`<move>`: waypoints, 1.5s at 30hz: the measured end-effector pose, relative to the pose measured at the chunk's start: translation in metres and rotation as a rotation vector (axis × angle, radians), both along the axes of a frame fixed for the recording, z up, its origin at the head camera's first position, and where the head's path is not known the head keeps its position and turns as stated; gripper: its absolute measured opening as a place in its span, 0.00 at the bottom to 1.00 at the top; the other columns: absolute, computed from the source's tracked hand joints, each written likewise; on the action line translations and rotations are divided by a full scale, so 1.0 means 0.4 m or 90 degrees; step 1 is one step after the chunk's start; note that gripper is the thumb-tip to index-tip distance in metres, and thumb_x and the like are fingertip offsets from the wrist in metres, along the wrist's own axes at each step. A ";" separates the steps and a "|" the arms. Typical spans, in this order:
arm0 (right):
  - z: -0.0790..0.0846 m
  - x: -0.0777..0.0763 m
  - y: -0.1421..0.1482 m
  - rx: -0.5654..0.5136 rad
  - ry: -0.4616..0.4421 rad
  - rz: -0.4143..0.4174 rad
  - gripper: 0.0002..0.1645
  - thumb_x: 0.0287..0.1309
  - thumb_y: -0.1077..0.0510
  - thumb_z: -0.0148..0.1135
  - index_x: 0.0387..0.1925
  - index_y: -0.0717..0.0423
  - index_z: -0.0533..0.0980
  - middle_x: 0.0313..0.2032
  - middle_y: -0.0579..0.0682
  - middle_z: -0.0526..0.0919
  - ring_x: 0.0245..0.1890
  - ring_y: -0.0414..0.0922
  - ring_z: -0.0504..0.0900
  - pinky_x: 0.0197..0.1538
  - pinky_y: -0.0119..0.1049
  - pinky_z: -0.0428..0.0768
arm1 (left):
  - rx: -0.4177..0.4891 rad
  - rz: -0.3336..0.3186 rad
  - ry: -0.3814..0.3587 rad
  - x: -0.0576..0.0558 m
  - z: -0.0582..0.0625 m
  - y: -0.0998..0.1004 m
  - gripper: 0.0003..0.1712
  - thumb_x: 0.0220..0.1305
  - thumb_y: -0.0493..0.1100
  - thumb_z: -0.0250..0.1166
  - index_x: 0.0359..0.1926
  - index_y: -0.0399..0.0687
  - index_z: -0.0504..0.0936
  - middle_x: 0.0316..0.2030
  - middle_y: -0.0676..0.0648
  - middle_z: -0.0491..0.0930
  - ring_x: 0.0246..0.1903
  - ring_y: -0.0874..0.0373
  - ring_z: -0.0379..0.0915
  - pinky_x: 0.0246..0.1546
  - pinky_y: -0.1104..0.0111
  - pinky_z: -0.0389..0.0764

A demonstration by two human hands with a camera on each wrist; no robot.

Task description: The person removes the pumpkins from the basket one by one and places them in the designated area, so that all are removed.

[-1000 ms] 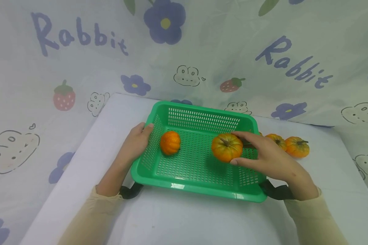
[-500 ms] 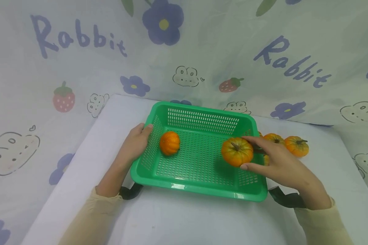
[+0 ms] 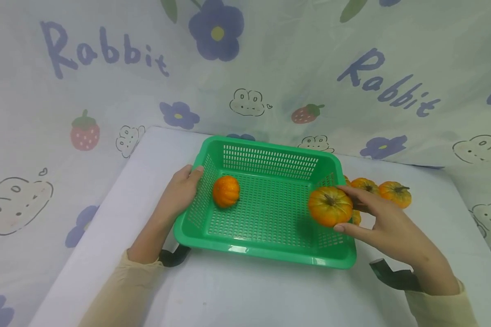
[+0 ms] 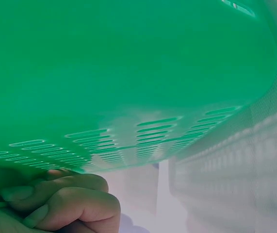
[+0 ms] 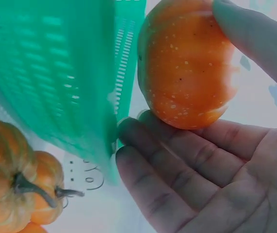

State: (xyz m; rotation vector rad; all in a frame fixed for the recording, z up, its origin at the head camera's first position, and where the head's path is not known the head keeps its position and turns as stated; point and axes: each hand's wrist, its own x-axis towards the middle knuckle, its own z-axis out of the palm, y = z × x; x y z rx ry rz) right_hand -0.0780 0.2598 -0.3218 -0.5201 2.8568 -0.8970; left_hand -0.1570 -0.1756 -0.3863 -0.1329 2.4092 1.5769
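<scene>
A green plastic basket [image 3: 270,257] with slotted walls sits on the white table. My left hand [image 3: 179,190] grips its left rim, thumb on top; in the left wrist view the fingers [image 4: 80,206] curl beneath the edge. Held between thumb and fingers of my right hand [image 3: 386,225] is an orange pumpkin [image 3: 330,206] with yellow-green streaks, overlapping the basket's right wall in the head view. From the right wrist, the pumpkin's smooth speckled underside [image 5: 187,68] shows beside the wall. One smaller orange pumpkin [image 3: 226,191] lies inside the basket, near its left end.
Right of the basket several more pumpkins [image 3: 394,194] rest on the table, some partly hidden by the basket and right hand. A cloth [image 3: 253,59] printed with rabbits, flowers and strawberries hangs behind the table [image 3: 245,295].
My right hand has carried the pumpkin rightward and slightly nearer, from above the basket's floor to its right wall. The left hand, the basket and the pumpkin inside stay where they were.
</scene>
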 end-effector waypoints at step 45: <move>-0.127 0.045 0.190 -0.032 0.030 -0.250 0.50 0.68 0.48 0.71 0.80 0.59 0.56 0.72 0.72 0.67 0.65 0.73 0.70 0.48 0.06 0.64 | 0.009 0.002 -0.013 0.003 0.005 -0.001 0.33 0.83 0.63 0.41 0.62 0.38 0.68 0.41 0.35 0.77 0.34 0.46 0.81 0.32 0.57 0.88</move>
